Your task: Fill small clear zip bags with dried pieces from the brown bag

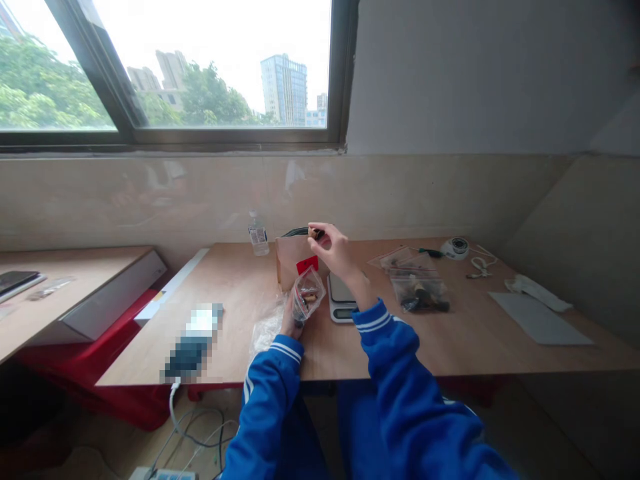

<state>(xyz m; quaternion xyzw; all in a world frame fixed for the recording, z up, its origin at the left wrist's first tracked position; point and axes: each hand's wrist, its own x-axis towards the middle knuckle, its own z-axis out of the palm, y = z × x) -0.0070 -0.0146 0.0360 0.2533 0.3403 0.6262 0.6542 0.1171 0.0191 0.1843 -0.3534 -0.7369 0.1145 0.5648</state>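
Fingertips of the right hand (338, 252) pinch a small brown piece (313, 233), raised in front of the upper part of a cardboard box (290, 257). The left hand (288, 323) grips a clear zip bag (309, 293) by its side; the bag's mouth gapes, and more brown pieces lie inside. Behind its rim shows a red tag (307, 265).

Between the two sleeves sits a digital scale (342, 313), and the right wrist crosses over it, hiding part of its plate. The bag and both hands cover much of the box too (a dark loop (296, 232) shows behind its top edge). Crumpled clear plastic (267, 328) lies just beside the left hand.

Farther left are a pixelated object (194, 341) with a white cable (173, 397) and, by the wall, an upright bottle (259, 237). To the right rest a bag of dark items (419, 290), a white dome camera (456, 249) and a pale sheet (537, 320).
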